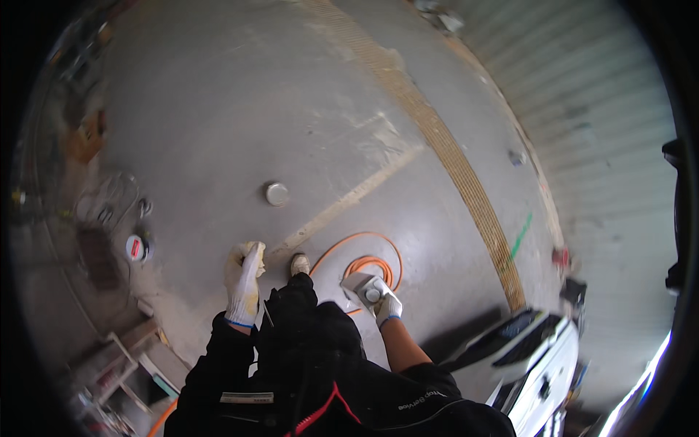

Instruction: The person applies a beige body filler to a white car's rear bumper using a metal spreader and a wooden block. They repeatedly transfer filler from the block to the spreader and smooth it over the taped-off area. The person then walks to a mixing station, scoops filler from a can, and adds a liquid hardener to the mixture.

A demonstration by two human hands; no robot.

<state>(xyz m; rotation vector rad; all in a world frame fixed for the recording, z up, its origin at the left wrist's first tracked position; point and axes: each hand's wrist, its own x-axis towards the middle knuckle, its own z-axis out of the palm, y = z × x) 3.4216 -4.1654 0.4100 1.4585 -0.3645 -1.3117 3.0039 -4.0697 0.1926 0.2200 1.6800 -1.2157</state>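
My right hand point(388, 309), in a white knit glove, grips a pale grey rectangular can point(357, 282) with a round cap on its top. The can is held off the floor at my right side, over part of a coiled orange hose point(392, 271). To the left, my left hand point(245, 282) is raised in a white and cream glove with a blue cuff edge. Its fingers are curled closed, and I cannot make out whether anything is in them. Ahead of it on the grey floor stands a round silver tin point(277, 194), apart from both hands.
A white round-lidded tub point(135, 248) stands at the left near tangled cables. Metal shelving point(131, 371) is at the lower left. A white vehicle point(535, 364) is close at the lower right. A ribbed tan strip point(466, 175) crosses the floor toward a corrugated wall point(582, 131).
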